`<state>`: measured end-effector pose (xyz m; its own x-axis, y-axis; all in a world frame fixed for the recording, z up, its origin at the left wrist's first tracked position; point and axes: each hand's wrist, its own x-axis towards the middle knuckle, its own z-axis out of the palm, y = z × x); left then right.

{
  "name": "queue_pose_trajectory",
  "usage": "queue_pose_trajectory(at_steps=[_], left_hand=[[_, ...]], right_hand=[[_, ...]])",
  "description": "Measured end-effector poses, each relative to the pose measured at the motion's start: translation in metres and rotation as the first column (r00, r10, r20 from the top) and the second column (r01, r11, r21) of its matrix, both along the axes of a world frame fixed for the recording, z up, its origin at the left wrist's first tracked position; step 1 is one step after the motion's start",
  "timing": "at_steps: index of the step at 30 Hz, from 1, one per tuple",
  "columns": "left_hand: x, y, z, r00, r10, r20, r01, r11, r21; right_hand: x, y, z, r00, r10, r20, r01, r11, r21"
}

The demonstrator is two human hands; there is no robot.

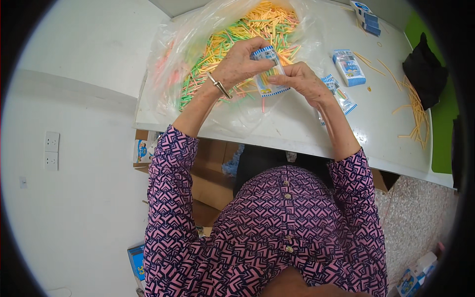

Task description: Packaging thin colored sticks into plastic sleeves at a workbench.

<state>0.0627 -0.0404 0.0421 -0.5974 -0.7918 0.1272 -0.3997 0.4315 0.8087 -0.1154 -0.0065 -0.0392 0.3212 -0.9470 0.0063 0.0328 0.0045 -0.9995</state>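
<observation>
Between my hands is a small clear packet with blue-and-white striped ends and thin coloured sticks showing inside. My left hand, with a metal bangle on its wrist, pinches the packet's upper part. On its right side, my right hand grips it between thumb and fingers. Just beyond and beneath the hands lies a big clear plastic bag, spread wide around a heap of thin sticks in yellow, green, orange and pink. Similar packets lie beside my right wrist, partly covered by it.
A stack of blue-and-white packets stands on the white table, with more packets at the far right. Loose yellow sticks lie near a black cloth item by the green panel. Cardboard boxes sit below the table.
</observation>
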Motion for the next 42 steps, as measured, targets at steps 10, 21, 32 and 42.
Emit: queue_pose_trajectory(at_steps=[10, 21, 32, 42], left_hand=[[-0.027, 0.005, 0.001, 0.987, -0.110, -0.114, 0.115, 0.992, 0.045], [-0.069, 0.020, -0.029, 0.946, -0.262, -0.190, 0.296, 0.938, 0.181], [-0.059, 0.012, -0.042, 0.993, -0.107, 0.055, 0.120, 0.905, -0.409], [-0.055, -0.007, -0.010, 0.966, 0.029, -0.256, -0.087, 0.972, -0.220]], right_hand=[[-0.032, 0.015, 0.013, 0.998, -0.051, -0.044, 0.049, 0.998, -0.042], [-0.142, 0.011, 0.038, 0.455, -0.704, -0.545, 0.531, 0.706, -0.469], [-0.145, 0.006, -0.009, 0.199, -0.807, -0.556, 0.518, 0.568, -0.639], [-0.080, 0.047, 0.062, 0.617, -0.749, -0.242, 0.473, 0.598, -0.647]])
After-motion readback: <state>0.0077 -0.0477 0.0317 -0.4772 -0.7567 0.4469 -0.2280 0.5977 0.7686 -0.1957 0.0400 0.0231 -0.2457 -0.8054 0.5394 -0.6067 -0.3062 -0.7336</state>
